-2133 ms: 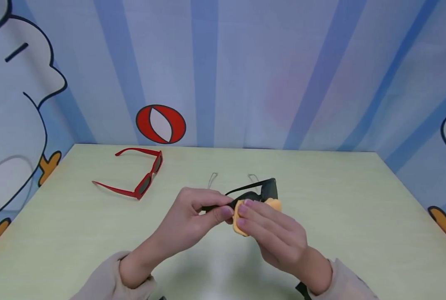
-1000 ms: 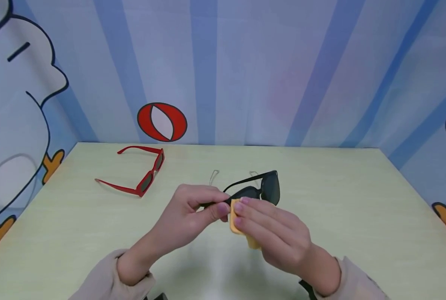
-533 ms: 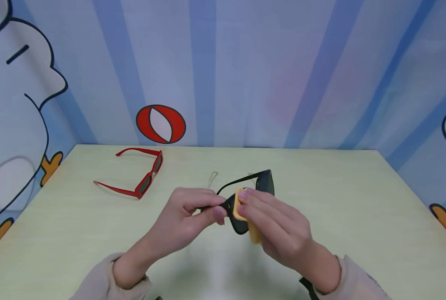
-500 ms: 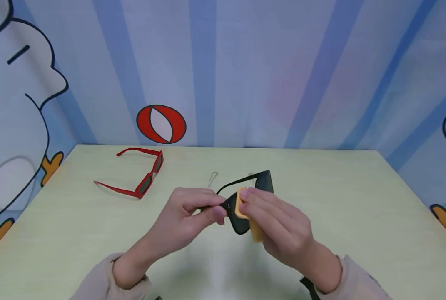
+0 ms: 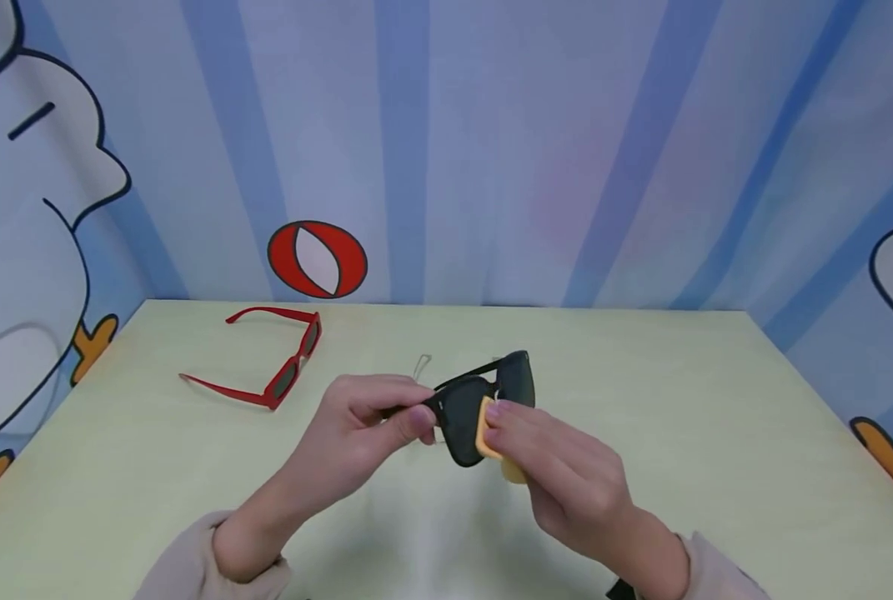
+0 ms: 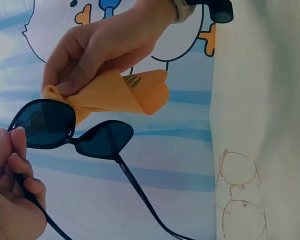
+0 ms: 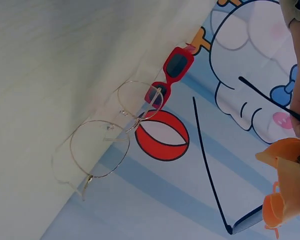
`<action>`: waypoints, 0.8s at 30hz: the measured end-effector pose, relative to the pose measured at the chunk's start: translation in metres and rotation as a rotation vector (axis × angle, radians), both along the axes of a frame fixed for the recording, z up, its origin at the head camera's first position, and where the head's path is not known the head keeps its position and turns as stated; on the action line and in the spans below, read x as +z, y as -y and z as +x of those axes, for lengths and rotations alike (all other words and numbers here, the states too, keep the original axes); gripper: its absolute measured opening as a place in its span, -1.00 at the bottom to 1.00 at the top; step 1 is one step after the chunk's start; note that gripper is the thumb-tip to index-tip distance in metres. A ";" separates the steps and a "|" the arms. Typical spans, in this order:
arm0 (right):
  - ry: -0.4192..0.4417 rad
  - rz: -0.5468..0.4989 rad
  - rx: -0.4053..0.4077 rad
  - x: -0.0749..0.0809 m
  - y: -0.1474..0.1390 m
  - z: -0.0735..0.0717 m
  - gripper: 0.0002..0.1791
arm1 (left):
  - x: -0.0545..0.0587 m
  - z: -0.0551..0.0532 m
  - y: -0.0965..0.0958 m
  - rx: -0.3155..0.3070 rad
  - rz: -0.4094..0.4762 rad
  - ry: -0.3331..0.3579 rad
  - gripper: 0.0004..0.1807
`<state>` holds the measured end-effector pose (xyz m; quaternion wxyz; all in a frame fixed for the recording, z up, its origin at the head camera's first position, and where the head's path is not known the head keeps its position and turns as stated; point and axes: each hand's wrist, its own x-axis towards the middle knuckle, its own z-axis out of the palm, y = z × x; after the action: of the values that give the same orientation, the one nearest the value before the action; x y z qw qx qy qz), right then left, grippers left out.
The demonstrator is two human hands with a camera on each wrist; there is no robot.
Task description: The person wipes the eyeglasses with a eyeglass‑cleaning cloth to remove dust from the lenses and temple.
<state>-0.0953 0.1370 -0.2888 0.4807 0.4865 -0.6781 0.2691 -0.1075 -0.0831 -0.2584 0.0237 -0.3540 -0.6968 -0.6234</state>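
Note:
My left hand pinches a pair of black sunglasses near one hinge, with its thumb and fingers around the temple. The dark lenses are raised above the table, and the other temple stretches out behind. My right hand holds a folded orange cleaning cloth between thumb and fingers. In the head view, the cloth lies at the inner part of the nearer lens. From the left wrist view, its bunched tip sits along that lens's edge, and the loose part flares out with dark print on it.
Red sunglasses lie unfolded at the table's back left. Thin wire-framed glasses stand on the table behind my hands, mostly hidden in the head view. A printed cartoon backdrop rises at the table's far edge.
The cloth has shifted across the nearer lens toward the nose bridge, uncovering more of that lens. The black sunglasses have turned slightly and moved left with my left hand. Both grips stay.

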 end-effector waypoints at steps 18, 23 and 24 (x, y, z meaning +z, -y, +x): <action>-0.017 -0.039 0.045 0.030 0.019 -0.001 -0.83 | -0.005 0.007 -0.009 -0.102 0.065 -0.104 -0.84; 0.041 -0.034 -0.032 0.028 0.005 -0.006 -0.80 | -0.002 0.006 -0.011 -0.064 0.086 -0.101 -0.88; 0.046 -0.030 -0.042 0.027 0.003 -0.007 -0.79 | -0.002 0.006 -0.011 -0.060 0.093 -0.092 -0.89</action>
<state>-0.1022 0.1343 -0.2616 0.4779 0.4585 -0.6949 0.2802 -0.1019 -0.0724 -0.2604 0.0536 -0.4015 -0.6542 -0.6388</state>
